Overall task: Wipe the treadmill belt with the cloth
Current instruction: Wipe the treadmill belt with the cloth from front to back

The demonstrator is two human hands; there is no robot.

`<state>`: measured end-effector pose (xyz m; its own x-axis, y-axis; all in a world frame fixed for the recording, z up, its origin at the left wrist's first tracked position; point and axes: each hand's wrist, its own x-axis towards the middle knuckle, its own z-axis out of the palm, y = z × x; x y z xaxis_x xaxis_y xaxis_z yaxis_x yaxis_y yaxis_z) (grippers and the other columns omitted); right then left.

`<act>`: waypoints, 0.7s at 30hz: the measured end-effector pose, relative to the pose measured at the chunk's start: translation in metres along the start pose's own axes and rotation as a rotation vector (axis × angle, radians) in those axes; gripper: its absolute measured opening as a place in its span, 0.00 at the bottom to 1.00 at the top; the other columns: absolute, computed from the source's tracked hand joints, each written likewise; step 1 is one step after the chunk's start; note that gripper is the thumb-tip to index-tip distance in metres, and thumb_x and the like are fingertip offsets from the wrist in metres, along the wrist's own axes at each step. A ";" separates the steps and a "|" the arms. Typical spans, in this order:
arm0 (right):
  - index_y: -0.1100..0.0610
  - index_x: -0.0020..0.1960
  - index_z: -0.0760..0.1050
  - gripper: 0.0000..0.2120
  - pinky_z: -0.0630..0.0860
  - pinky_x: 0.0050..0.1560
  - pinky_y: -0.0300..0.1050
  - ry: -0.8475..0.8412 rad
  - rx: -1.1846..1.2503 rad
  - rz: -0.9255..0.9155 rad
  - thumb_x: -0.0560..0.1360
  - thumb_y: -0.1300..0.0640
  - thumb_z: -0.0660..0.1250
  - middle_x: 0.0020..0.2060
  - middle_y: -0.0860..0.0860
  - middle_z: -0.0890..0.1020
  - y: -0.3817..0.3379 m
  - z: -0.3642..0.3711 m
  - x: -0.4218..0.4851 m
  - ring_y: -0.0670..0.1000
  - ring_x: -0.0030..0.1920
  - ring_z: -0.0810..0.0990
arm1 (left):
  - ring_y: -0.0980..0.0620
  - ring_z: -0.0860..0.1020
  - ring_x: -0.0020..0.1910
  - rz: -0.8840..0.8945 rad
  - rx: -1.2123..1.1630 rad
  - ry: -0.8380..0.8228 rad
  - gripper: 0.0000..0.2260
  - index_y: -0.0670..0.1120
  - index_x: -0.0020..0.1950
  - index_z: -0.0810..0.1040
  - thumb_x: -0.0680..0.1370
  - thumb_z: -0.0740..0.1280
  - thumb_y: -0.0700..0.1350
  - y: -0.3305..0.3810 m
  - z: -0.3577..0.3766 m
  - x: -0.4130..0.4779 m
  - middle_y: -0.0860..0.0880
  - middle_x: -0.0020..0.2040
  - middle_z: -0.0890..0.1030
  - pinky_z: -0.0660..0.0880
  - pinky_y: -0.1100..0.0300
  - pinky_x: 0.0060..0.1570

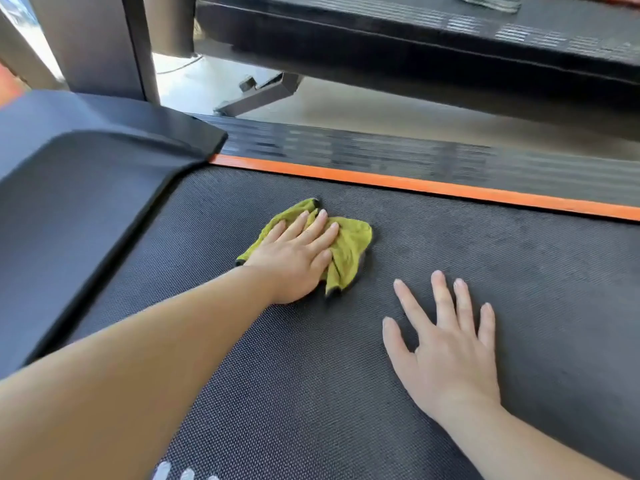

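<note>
Shows wiping under way: left hand [294, 252] pressing flat on yellow cloth [349, 252], right hand [446, 351] spread on treadmill belt [502, 258], most of it seemingly unwiped.

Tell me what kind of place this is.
Most likely a gym or fitness room. The left hand presses a yellow cloth on a textured treadmill belt edged by an orange strip, and what looks like a second treadmill deck stands beyond a strip of bare floor.
</note>
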<state>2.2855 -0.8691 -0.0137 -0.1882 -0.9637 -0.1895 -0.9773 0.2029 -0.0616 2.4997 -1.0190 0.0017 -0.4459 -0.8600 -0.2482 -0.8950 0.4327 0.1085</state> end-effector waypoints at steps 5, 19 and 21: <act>0.28 0.79 0.38 0.31 0.35 0.79 0.64 0.013 -0.007 0.012 0.76 0.28 0.34 0.82 0.48 0.33 -0.001 0.001 0.000 0.54 0.81 0.29 | 0.49 0.31 0.81 0.084 -0.036 0.026 0.27 0.56 0.84 0.40 0.85 0.40 0.59 0.077 0.023 -0.028 0.55 0.83 0.35 0.35 0.43 0.79; 0.28 0.79 0.37 0.30 0.34 0.79 0.64 -0.002 0.028 0.003 0.77 0.28 0.35 0.82 0.48 0.33 0.001 0.000 0.001 0.54 0.80 0.28 | 0.52 0.35 0.82 0.087 -0.016 0.001 0.25 0.59 0.83 0.39 0.86 0.41 0.58 0.011 0.007 0.000 0.58 0.83 0.35 0.38 0.49 0.80; 0.27 0.77 0.34 0.29 0.34 0.79 0.64 0.002 0.042 -0.011 0.77 0.28 0.34 0.82 0.48 0.33 0.000 0.000 0.000 0.54 0.80 0.28 | 0.50 0.37 0.83 -0.152 -0.047 0.031 0.26 0.59 0.83 0.40 0.86 0.41 0.58 -0.005 0.003 0.005 0.56 0.83 0.36 0.39 0.48 0.81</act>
<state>2.2851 -0.8688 -0.0132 -0.1777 -0.9663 -0.1863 -0.9742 0.1995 -0.1052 2.5023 -1.0249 -0.0027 -0.3049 -0.9229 -0.2352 -0.9515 0.2845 0.1173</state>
